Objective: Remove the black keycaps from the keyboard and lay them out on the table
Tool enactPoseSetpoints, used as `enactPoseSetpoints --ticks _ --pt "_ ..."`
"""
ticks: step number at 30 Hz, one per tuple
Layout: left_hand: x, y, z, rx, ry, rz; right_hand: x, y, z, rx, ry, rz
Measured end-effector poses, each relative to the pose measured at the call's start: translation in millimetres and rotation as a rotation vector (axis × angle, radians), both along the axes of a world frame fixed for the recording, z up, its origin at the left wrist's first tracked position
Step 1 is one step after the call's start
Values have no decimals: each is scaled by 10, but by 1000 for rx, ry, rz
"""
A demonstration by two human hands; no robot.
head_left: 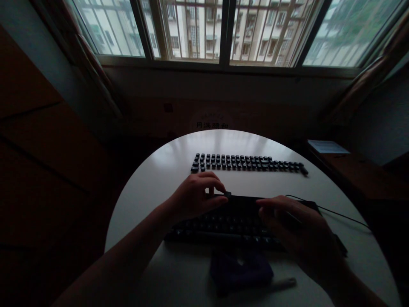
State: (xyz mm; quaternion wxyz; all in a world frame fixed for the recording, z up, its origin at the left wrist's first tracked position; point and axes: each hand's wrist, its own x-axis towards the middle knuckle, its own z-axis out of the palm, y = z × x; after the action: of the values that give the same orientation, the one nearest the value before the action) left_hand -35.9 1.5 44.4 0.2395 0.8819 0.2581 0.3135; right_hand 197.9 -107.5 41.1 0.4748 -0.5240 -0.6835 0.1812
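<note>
My left hand [200,192] is over the back edge of a black keyboard [220,238], thumb and forefinger pinched on a small dark keycap [227,194]. Above the keyboard's right part is my right hand [294,221], its thumb and fingers drawn together. A thin pale edge shows under that palm, but I cannot make out what it belongs to. The keyboard's upper part looks bare and dark, while keys show along its front rows. Beyond it, several loose black keycaps [236,162] stand in rows on the white round table [153,187].
In front of the keyboard lies a dark purple object [241,270], too dim to name, beside a thin stick-like thing [283,283]. A black cable [341,215] runs off to the right. Papers [327,146] rest on a brown cabinet [361,175] past the table edge.
</note>
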Motion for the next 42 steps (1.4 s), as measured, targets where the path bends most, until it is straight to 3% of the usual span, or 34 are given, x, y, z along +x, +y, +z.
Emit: enactPoseSetpoints --ticks 12,16,20,24,29,34,42 --pt "-429 178 210 41 277 182 45 31 -52 14 -135 46" --pt "-571 147 313 41 299 264 49 22 -83 10 -119 73" --pt "-638 9 371 -12 354 235 47 0 -86 33 -97 64" --pt "-660 -206 184 -112 414 153 35 -13 -18 77 -123 113" --pt "-707 -371 -137 -155 424 189 15 -19 18 88 -124 151" --pt "-732 -384 -206 -82 425 234 11 -20 -10 73 -119 147" --pt "-713 -382 -308 -129 341 265 -15 -13 16 104 -133 170"
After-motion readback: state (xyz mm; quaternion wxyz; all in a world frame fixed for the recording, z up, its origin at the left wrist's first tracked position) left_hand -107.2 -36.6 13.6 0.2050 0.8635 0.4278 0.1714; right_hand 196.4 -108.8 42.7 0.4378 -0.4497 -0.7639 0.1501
